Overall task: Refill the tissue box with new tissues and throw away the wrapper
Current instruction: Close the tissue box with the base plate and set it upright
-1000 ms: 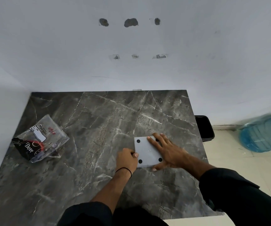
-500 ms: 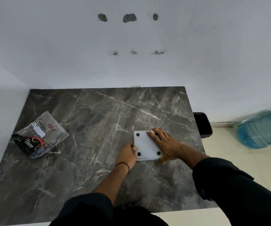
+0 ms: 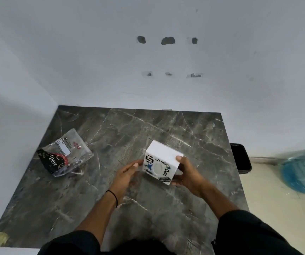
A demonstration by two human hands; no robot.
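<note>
- White cube tissue box [image 3: 161, 159], earlier bottom-up on the marble table [image 3: 129, 126], now tilted above its right half, stickers facing me.
- My right hand [image 3: 188, 173] grips it; my left hand [image 3: 127, 173] touches its side, fingers straight.
- Crinkly clear wrapper [image 3: 65, 155]: left edge.

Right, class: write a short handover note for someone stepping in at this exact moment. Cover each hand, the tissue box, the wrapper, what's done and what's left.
Left hand: fairly straight fingers touch the left side of the tissue box.
Right hand: grips the box's right side, thumb on its top edge.
Box: held tilted over the table, with the stickered face and its round opening towards the camera.
Wrapper: lies on the table's left side and looks emptied.
Done: the wrapper is open; I cannot tell whether tissues are inside the box.
Left: set the box down upright, then drop the wrapper in the black bin beside the table's right edge.
</note>
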